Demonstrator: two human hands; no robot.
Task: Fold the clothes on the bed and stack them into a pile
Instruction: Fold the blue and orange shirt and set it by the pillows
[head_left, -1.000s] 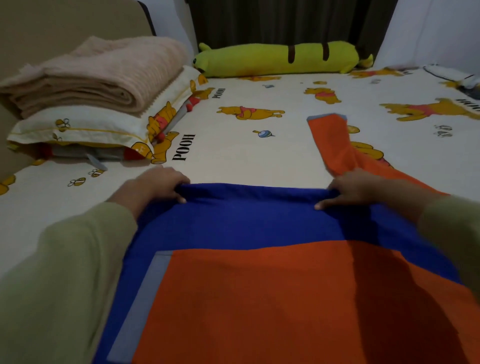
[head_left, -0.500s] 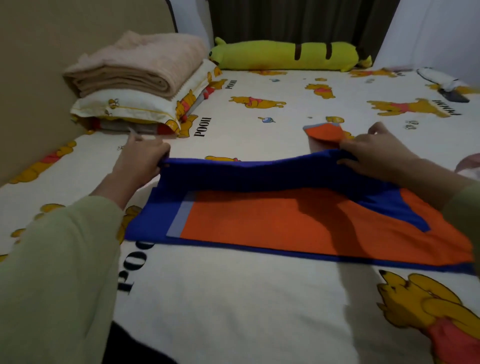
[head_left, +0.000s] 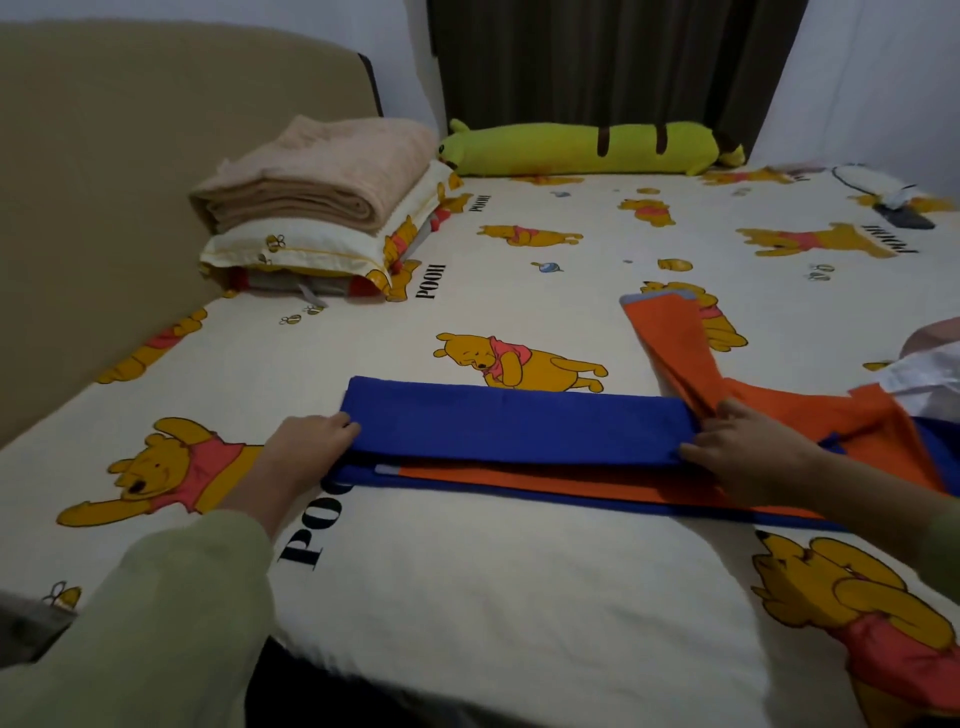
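Observation:
A blue and orange garment (head_left: 519, 428) lies across the bed (head_left: 493, 587), folded over on itself into a long blue band with an orange strip showing beneath. One orange sleeve (head_left: 672, 343) sticks out toward the far side at the right. My left hand (head_left: 306, 441) grips the left end of the blue fold. My right hand (head_left: 748, 452) pinches the right end of the fold where the sleeve begins.
A folded beige blanket (head_left: 317, 171) sits on a pillow (head_left: 311, 249) at the back left against the headboard. A long yellow-green plush bolster (head_left: 582, 148) lies along the far edge. Pale clothing (head_left: 930, 364) lies at the right edge.
Both hands have brought the blue upper edge of the garment toward me and laid it down, so the garment is now folded into a narrow band. The camera view has pulled back.

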